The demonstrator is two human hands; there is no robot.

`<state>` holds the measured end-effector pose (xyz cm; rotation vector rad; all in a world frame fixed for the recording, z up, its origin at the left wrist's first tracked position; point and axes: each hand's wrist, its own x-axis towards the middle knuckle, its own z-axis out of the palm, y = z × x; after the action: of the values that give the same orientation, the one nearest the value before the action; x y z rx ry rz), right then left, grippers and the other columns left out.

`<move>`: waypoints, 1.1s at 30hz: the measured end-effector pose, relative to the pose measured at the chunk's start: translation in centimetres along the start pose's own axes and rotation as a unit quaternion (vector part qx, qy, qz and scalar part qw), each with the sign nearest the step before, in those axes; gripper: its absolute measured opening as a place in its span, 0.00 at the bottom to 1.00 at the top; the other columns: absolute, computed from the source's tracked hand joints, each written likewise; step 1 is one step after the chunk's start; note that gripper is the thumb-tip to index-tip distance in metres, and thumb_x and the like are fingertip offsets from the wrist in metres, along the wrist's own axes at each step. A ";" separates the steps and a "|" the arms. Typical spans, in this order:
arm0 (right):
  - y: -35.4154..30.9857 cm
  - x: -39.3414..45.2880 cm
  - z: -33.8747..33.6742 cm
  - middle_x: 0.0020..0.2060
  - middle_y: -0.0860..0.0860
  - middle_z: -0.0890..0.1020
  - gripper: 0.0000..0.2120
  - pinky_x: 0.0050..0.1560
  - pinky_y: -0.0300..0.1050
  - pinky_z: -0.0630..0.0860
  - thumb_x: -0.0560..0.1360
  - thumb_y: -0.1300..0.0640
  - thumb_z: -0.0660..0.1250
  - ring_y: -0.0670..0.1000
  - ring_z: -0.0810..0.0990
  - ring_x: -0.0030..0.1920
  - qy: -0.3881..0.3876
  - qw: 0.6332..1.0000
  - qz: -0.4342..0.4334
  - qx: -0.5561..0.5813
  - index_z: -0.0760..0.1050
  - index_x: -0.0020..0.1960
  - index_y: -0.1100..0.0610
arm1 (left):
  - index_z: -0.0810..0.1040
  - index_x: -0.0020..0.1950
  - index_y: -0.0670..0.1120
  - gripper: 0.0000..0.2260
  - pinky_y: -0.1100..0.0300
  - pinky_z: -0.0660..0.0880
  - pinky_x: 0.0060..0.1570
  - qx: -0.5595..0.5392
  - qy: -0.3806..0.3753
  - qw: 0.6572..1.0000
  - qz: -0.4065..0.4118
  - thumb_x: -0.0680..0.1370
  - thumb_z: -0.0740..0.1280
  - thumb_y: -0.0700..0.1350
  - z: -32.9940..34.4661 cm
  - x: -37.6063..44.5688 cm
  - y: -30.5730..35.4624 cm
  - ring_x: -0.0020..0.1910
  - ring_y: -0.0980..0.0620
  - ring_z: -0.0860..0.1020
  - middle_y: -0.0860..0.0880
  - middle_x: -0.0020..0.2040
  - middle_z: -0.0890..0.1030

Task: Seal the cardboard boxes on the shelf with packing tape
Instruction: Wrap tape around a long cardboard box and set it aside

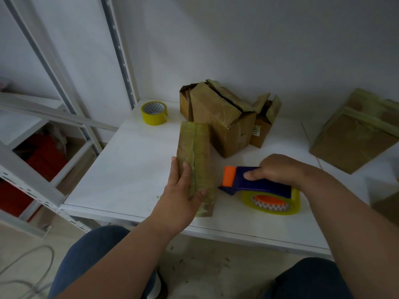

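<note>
Box in hand: a narrow cardboard box (195, 160) lies flat near the front edge of the white shelf (129, 165), long side running front to back; a strip of tape runs along its top and its near end is taped over.
Left hand: the left hand (183, 188) rests on the box's near left part, fingers straight along the left edge and top, thumb laid across the top; it presses rather than grips.
Right hand: the right hand (278, 169) is curled around the blue handle of the tape dispenser (259, 186), thumb on the near side.
Dispenser: its orange nose points at the box's right side, just beside it; whether it touches cannot be told. The clear yellowish roll sits at the rear, resting on the shelf.
Behind: a cluster of open boxes (224, 117) stands just beyond the narrow box, flaps up and unsealed.
Spare roll: a yellow tape roll (154, 113) stands at the rear left corner.
Right: a taped flat box (354, 134) lies well apart.
Writing: a white label on the rear right box, too small to read.
Left bay: red crates (45, 156) below the neighbouring rack.
</note>
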<state>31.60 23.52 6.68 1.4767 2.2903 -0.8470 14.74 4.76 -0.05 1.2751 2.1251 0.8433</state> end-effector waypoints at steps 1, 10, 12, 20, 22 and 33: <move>0.9 -0.8 0.0 0.42 0.54 0.79 0.22 0.37 0.42 0.68 0.70 0.38 0.70 0.51 0.78 0.41 0.022 0.999 -0.014 0.034 0.76 0.44 0.58 | 0.42 0.80 0.52 0.37 0.57 0.57 0.74 0.001 0.003 1.000 -0.003 0.79 0.58 0.61 0.0 0.0 -0.1 0.79 0.51 0.48 0.56 0.78 0.32; 4.7 -9.2 3.7 0.38 0.46 0.83 0.26 0.33 0.32 0.73 0.57 0.35 0.69 0.44 0.81 0.36 0.108 0.946 -0.160 0.260 0.78 0.46 0.52 | 0.72 0.70 0.57 0.21 0.50 0.68 0.65 -0.029 0.156 0.986 0.049 0.78 0.58 0.61 -1.8 -2.1 3.9 0.68 0.52 0.68 0.55 0.68 0.71; 4.7 -10.0 4.6 0.40 0.47 0.84 0.26 0.36 0.32 0.75 0.56 0.35 0.70 0.44 0.82 0.38 0.105 0.933 -0.184 0.290 0.78 0.47 0.51 | 0.74 0.66 0.58 0.15 0.63 0.72 0.55 -0.118 0.070 0.991 0.008 0.80 0.62 0.57 -2.3 -2.5 5.4 0.59 0.59 0.74 0.59 0.61 0.76; 4.1 -11.5 6.1 0.42 0.48 0.84 0.19 0.39 0.38 0.78 0.58 0.35 0.72 0.47 0.83 0.42 0.078 0.910 -0.236 0.332 0.79 0.46 0.41 | 0.82 0.43 0.46 0.09 0.54 0.75 0.50 -0.448 -0.175 0.876 -0.041 0.72 0.69 0.52 -2.1 -4.1 5.9 0.43 0.50 0.78 0.47 0.41 0.81; 4.0 -11.7 6.3 0.43 0.49 0.84 0.22 0.39 0.38 0.78 0.57 0.33 0.72 0.47 0.83 0.42 0.075 0.908 -0.239 0.335 0.79 0.47 0.41 | 0.82 0.40 0.46 0.08 0.57 0.75 0.46 -0.467 -0.176 0.865 -0.055 0.71 0.69 0.50 -2.0 -4.4 5.9 0.40 0.52 0.78 0.47 0.39 0.81; 3.8 -12.1 7.0 0.42 0.50 0.84 0.22 0.38 0.38 0.77 0.57 0.31 0.72 0.47 0.83 0.41 0.079 0.909 -0.229 0.340 0.79 0.46 0.41 | 0.83 0.42 0.42 0.21 0.49 0.76 0.48 -0.506 -0.150 0.835 -0.155 0.80 0.58 0.55 -3.1 -4.6 5.9 0.39 0.49 0.80 0.43 0.42 0.83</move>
<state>39.72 11.56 6.32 1.2588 2.6609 -1.8761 17.92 1.99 6.86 0.4299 1.2227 1.2555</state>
